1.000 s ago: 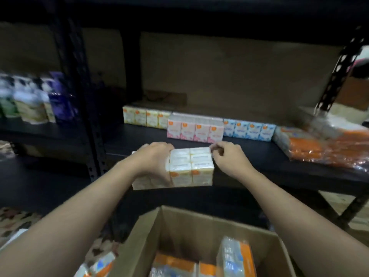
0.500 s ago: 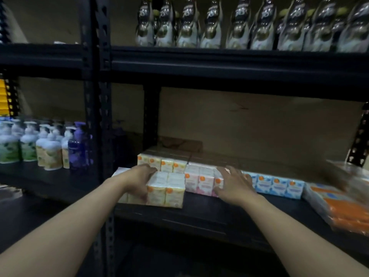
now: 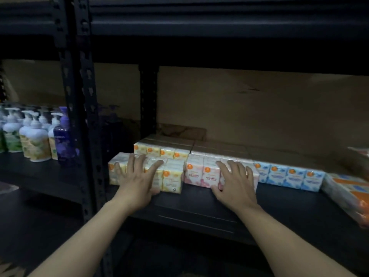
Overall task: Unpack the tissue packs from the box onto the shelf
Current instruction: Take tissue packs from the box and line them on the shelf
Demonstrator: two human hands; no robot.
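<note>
A yellow tissue pack (image 3: 173,177) lies on the black shelf (image 3: 199,204), left of centre. My left hand (image 3: 138,176) rests flat on its top and front with fingers spread. Right beside it stands a pink tissue pack (image 3: 197,173), and my right hand (image 3: 234,182) lies flat against its front, fingers apart. Another yellow pack (image 3: 161,151) sits behind, and a blue pack (image 3: 289,176) continues the row to the right. The box is out of view.
Orange-and-white wrapped tissue bundles (image 3: 347,194) lie at the shelf's right end. Pump bottles (image 3: 36,140) fill the neighbouring shelf bay on the left, behind a black perforated upright (image 3: 87,136). A brown cardboard backing closes the shelf's rear.
The yellow pack has gone from above the box onto the shelf, next to the pink pack. My left hand now lies flat on it; my right hand has moved to the pink pack.
</note>
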